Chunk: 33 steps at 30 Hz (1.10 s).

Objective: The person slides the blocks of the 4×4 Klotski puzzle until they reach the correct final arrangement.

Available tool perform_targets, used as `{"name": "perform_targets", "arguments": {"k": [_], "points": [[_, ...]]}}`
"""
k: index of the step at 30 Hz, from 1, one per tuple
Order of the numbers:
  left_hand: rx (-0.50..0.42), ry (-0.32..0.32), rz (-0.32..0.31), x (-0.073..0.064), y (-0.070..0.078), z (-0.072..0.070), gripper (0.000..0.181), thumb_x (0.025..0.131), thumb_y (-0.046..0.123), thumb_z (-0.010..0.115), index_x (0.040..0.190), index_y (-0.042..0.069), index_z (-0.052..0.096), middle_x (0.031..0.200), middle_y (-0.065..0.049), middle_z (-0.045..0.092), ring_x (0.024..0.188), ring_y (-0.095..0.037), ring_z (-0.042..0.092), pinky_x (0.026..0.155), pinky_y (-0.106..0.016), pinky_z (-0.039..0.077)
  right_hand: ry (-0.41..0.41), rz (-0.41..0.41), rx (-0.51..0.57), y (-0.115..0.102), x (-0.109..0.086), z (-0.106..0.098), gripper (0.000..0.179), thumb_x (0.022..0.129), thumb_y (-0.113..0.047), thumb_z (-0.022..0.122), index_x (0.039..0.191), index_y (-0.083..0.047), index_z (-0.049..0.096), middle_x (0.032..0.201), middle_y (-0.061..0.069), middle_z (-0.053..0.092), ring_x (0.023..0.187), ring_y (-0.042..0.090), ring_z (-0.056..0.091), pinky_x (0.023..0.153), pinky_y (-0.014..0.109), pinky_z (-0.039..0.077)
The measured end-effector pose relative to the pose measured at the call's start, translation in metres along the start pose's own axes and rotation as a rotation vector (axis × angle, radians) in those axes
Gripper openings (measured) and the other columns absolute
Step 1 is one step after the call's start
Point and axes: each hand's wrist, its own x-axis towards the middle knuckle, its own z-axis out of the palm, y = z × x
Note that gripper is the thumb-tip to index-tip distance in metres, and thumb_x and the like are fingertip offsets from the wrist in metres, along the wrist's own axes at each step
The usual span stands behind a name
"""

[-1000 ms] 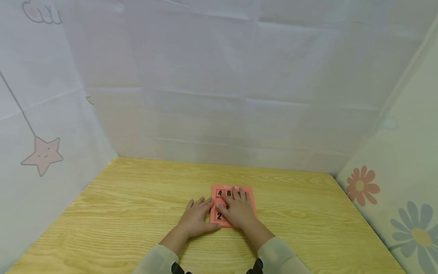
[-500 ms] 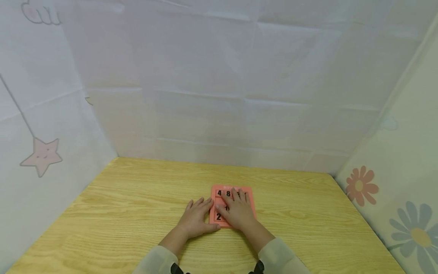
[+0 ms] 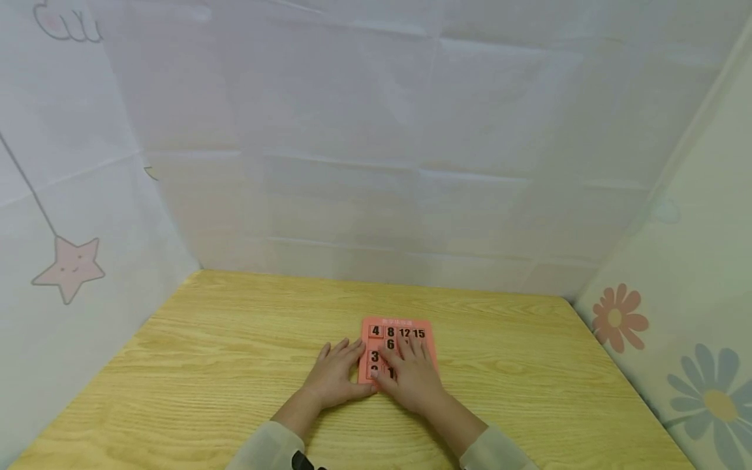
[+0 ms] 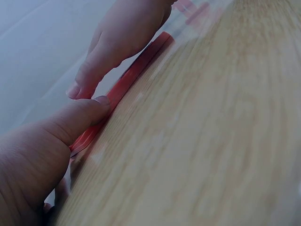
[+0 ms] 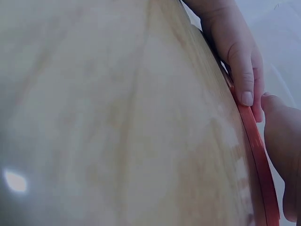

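A pink number sliding puzzle [image 3: 396, 322] lies flat on the wooden table. Its top row reads 4, 8, 12 and 15; a 6 and a 3 also show, and a plain gap sits below the 4. My left hand [image 3: 335, 375] lies against the puzzle's left side, its straight thumb [image 4: 89, 113] on the near edge. Over the tiles spreads my right hand [image 3: 416, 380], with its thumb [image 3: 384, 382] on the lower left tile and its straight fingers reaching upward. That hand hides most of the lower right tiles.
The wooden table [image 3: 247, 320] extends on every side of the puzzle. White cloth walls [image 3: 376, 130] stand behind it and at both sides, printed with a star [image 3: 70, 269] on the left and flowers [image 3: 617, 318] on the right.
My right hand has slid toward the near edge, its thumb dropping to the lower left tile. The 3, 6, 12 and 15 are now uncovered. My left hand has stayed in place.
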Motion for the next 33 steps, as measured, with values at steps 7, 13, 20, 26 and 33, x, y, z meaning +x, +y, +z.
{"name": "perform_targets", "arguments": {"k": [7, 13, 20, 26, 33], "points": [[0.004, 0.007, 0.003, 0.001, 0.000, 0.001, 0.092, 0.078, 0.065, 0.066, 0.147, 0.007, 0.046, 0.155, -0.008, 0.041, 0.147, -0.038, 0.030, 0.121, -0.062, 0.013, -0.027, -0.024, -0.018, -0.001, -0.009, 0.001, 0.063, 0.097, -0.064, 0.038, 0.146, -0.027, 0.049, 0.162, 0.017, 0.024, 0.150, 0.045, 0.014, 0.121, 0.063, 0.014], [0.000, 0.000, 0.002, 0.001, 0.000, 0.000, 0.091, 0.079, 0.064, 0.066, 0.147, 0.007, 0.045, 0.156, -0.008, 0.041, 0.147, -0.038, 0.029, 0.121, -0.062, 0.012, -0.020, -0.037, -0.009, -0.001, -0.012, 0.002, 0.064, 0.096, -0.067, 0.037, 0.145, -0.027, 0.051, 0.162, 0.016, 0.025, 0.150, 0.044, 0.015, 0.119, 0.065, 0.016], [0.008, 0.003, 0.000, 0.001, -0.001, 0.001, 0.091, 0.078, 0.064, 0.067, 0.147, 0.007, 0.045, 0.156, -0.008, 0.041, 0.147, -0.038, 0.029, 0.121, -0.062, 0.012, -0.018, -0.035, -0.019, -0.001, -0.012, 0.003, 0.063, 0.097, -0.065, 0.037, 0.144, -0.027, 0.051, 0.161, 0.017, 0.027, 0.150, 0.044, 0.015, 0.120, 0.064, 0.015], [0.012, 0.008, 0.001, 0.001, 0.000, 0.002, 0.091, 0.078, 0.064, 0.067, 0.147, 0.008, 0.046, 0.155, -0.007, 0.041, 0.146, -0.038, 0.030, 0.121, -0.062, 0.013, -0.029, -0.033, -0.028, -0.003, -0.008, 0.000, 0.060, 0.098, -0.062, 0.039, 0.144, -0.026, 0.052, 0.160, 0.018, 0.027, 0.150, 0.045, 0.015, 0.121, 0.062, 0.013], [0.015, 0.017, 0.002, 0.001, 0.000, 0.001, 0.090, 0.078, 0.062, 0.067, 0.147, 0.008, 0.046, 0.155, -0.007, 0.042, 0.146, -0.038, 0.032, 0.120, -0.063, 0.014, -0.043, -0.028, -0.054, -0.004, -0.006, 0.000, 0.061, 0.098, -0.062, 0.038, 0.145, -0.026, 0.050, 0.161, 0.017, 0.027, 0.149, 0.045, 0.016, 0.121, 0.062, 0.013]]}}
